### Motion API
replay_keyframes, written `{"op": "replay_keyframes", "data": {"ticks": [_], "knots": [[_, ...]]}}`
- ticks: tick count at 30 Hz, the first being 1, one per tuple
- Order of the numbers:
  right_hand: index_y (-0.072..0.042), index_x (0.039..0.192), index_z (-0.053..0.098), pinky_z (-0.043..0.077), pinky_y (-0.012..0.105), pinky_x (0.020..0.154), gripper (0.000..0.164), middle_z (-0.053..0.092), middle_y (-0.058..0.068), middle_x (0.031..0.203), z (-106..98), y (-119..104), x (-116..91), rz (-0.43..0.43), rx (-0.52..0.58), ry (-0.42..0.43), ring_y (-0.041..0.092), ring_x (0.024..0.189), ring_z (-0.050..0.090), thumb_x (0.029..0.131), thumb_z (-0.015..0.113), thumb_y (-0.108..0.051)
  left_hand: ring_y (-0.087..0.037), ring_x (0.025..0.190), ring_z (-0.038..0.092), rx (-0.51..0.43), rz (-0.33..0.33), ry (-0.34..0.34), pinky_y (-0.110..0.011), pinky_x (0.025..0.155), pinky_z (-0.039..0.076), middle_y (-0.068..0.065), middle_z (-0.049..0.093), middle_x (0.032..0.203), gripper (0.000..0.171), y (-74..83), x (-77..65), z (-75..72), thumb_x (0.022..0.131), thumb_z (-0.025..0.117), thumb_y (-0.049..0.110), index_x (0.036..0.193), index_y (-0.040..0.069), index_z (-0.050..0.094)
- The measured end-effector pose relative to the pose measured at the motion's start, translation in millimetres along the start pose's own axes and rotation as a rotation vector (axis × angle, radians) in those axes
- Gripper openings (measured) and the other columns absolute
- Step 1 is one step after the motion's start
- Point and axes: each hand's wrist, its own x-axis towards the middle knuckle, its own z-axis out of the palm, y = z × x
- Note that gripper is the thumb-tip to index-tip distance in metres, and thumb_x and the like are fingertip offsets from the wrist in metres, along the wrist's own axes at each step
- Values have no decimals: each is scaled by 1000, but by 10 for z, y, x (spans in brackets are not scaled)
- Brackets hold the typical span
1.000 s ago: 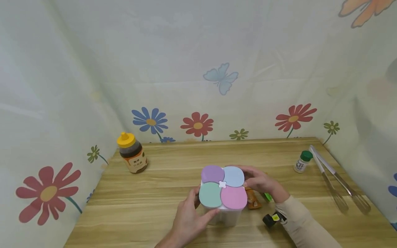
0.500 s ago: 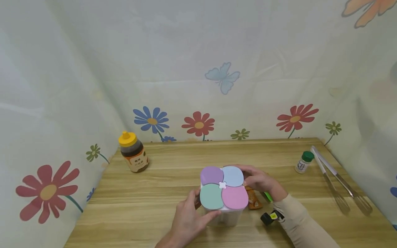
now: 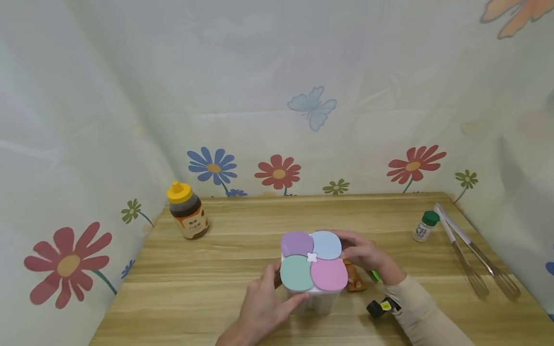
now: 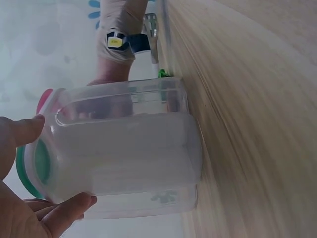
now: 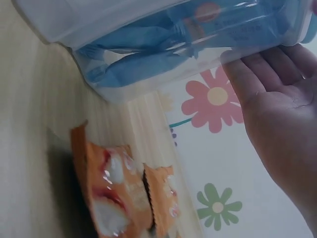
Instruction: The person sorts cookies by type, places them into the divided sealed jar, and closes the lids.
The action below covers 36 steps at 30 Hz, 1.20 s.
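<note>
A clear plastic storage container is upright on the wooden table. Its lid has four petal-shaped flaps in purple, blue, green and pink, all lying flat. With thumb and fingers spread round the near left side, my left hand grips it just below the lid. My right hand holds the far right side, thumb by the blue flap, fingers against the wall and partly hidden. Blue packets show through one compartment in the right wrist view. Orange snack packets lie on the table beneath my right hand.
A honey bottle with a yellow cap stands at the back left. On the right are a green-capped shaker and metal tongs. Something bright green peeks out beside the right wrist. A flowered curtain surrounds the table.
Both hands keep their hold on the container, which stays in place with its lid flaps down. The head view shifts very slightly; nothing else visibly moves.
</note>
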Motion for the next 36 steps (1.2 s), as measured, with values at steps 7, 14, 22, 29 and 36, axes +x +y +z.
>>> {"op": "replay_keyframes", "data": {"ticks": [7,14,22,29,36], "knots": [[10,142,39,45,32,102,50,56,2,139,-30,-57,-131,66,-296,131,16,124,55,94,51,2,-28,105,68,-17,-33,-34,-27,82,55,-20,63,124,74,11,4,-23,76,79,46,124,-1,48],[2,138,49,49,29,96,46,59,5,135,-23,-160,-220,111,-506,261,11,122,56,93,56,0,-28,106,68,-31,-65,-69,-27,83,55,-21,62,125,75,-6,-23,-31,76,80,44,126,0,45],[-1,134,54,47,24,96,39,58,21,131,-30,-207,-246,150,-610,337,8,119,57,95,57,-3,-24,109,66,56,-59,-97,-25,85,54,-15,60,131,82,-36,-31,-141,75,78,51,133,5,45],[0,127,59,51,24,90,34,64,17,123,-71,-188,-247,210,-657,424,21,110,63,95,61,-11,-24,112,63,190,-13,-62,-35,86,55,-12,57,135,91,-22,-32,-202,74,79,53,141,5,41],[3,122,62,56,29,78,33,66,17,114,-128,-134,-258,245,-738,454,24,99,65,93,65,-11,-25,123,53,252,241,43,-47,99,47,-11,55,133,82,-48,31,-265,74,82,45,135,2,49]]}}
